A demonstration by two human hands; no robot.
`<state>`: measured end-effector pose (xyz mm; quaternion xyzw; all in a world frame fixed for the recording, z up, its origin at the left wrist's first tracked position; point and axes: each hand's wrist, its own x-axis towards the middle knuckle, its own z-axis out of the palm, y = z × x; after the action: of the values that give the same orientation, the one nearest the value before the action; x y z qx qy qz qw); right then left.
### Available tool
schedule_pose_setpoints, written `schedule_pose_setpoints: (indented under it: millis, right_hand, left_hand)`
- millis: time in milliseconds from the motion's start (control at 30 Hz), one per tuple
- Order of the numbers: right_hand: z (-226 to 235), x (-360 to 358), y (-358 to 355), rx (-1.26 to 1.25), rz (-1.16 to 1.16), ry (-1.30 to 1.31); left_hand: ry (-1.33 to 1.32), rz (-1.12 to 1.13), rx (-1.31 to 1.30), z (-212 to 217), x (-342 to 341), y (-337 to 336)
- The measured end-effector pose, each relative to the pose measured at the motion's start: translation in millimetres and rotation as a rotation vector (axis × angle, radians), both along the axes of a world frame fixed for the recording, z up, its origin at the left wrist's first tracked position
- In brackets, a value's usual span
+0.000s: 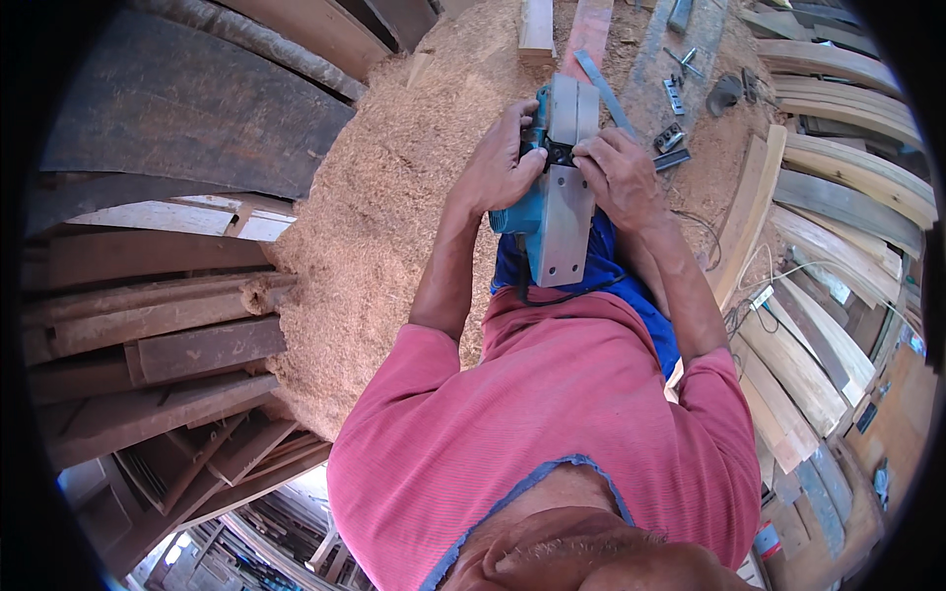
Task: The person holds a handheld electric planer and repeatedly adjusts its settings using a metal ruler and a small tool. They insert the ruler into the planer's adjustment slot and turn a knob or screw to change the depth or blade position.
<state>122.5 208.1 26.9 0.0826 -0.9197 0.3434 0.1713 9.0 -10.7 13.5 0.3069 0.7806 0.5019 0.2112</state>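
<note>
While the left hand point(505, 163) half-curls around an upturned teal electric hand planer point(564, 207) at upper centre, the right hand point(625, 179) bunches its fingers at the cutter slot point(560, 155), its grip unclear. Wood shavings point(360, 227) spread leftward; a flat metal bar point(604, 92) lies just beyond the right hand, and planks point(852, 102) crowd the right edge.

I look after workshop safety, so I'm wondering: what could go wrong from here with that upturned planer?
The right hand has its fingertips at the dark opening between the metal plates of the planer; a sharp edge there could cut them. A black cord lies by the tool; whether it is plugged in can't be seen, so an accidental start might be serious. The small metal parts lie loose and could get lost in the wood shavings.
</note>
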Motion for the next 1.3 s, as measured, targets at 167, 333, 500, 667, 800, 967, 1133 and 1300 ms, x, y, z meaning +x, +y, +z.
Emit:
schedule_pose_setpoints:
  millis: [167,333,500,667,800,967,1133,1300]
  right_hand:
    - [-5.8,4.4,14.3,-0.003,-0.072,-0.009]
    - [-12.3,10.8,15.2,-0.036,-0.03,0.045]
    - [-12.5,10.8,13.1,-0.019,-0.017,-0.019]
    - [-10.3,9.1,12.2,0.03,-0.041,-0.072]
    - [-8.3,9.6,11.3,0.06,-0.045,-0.063]
    - [-7.1,10.3,8.9,0.056,-0.068,-0.069]
    - [-7.9,8.6,7.6,0.028,-0.039,0.025]
    - [-9.4,7.1,6.8,0.058,-0.075,-0.029]
  left_hand:
    - [-0.006,0.001,-0.013,-1.9,1.3,-2.0]
    - [-0.038,-0.023,0.005,-7.5,-1.6,-2.4]
    - [0.015,-0.038,-0.006,-9.4,-2.8,-3.7]
    - [0.007,-0.032,-0.014,-8.4,-2.4,-3.9]
    - [0.022,-0.033,-0.022,-6.5,-2.3,-4.0]
    - [-0.02,-0.003,0.004,-5.4,-1.6,-2.2]
    - [0.005,-0.031,-0.012,-5.4,-2.4,-3.9]
    - [0.013,-0.029,-0.02,-6.7,-2.3,-4.9]
